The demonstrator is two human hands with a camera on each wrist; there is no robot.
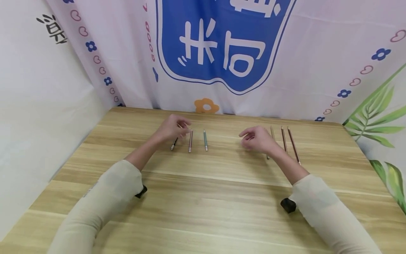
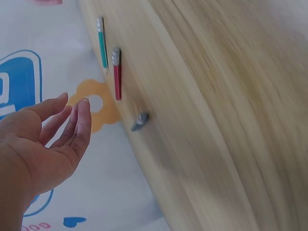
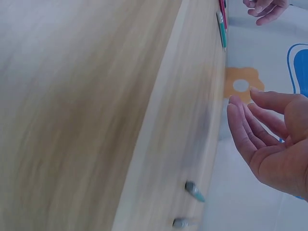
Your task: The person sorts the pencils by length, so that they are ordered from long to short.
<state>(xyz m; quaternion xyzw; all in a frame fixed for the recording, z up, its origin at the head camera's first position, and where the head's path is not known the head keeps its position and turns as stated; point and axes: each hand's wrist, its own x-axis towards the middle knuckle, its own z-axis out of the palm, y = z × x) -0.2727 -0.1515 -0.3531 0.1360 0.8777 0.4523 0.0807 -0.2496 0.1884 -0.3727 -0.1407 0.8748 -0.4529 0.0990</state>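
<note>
My left hand (image 1: pixel 173 127) hovers over the back left of the table, fingers loosely bent and nothing between them. Below it lies a dark pencil (image 1: pixel 174 144), partly hidden by the hand. Beside that are a reddish-purple pencil (image 1: pixel 190 141) and a teal pencil (image 1: pixel 205 140), eraser ends toward me. My right hand (image 1: pixel 258 140), also loosely bent and holding nothing, is above the table farther right. Behind it a pencil (image 1: pixel 272 132) is partly covered. Two dark red pencils (image 1: pixel 283 137) lie farther right, pointing away; the forearm covers part of one.
The wooden table (image 1: pixel 203 211) ends at a printed cloth (image 1: pixel 133 81) hanging along its back edge. White walls (image 1: pixel 38 123) flank it, the right one with painted leaves (image 1: pixel 371 120). Dark wrist devices (image 1: pixel 288 205) show beneath both sleeves.
</note>
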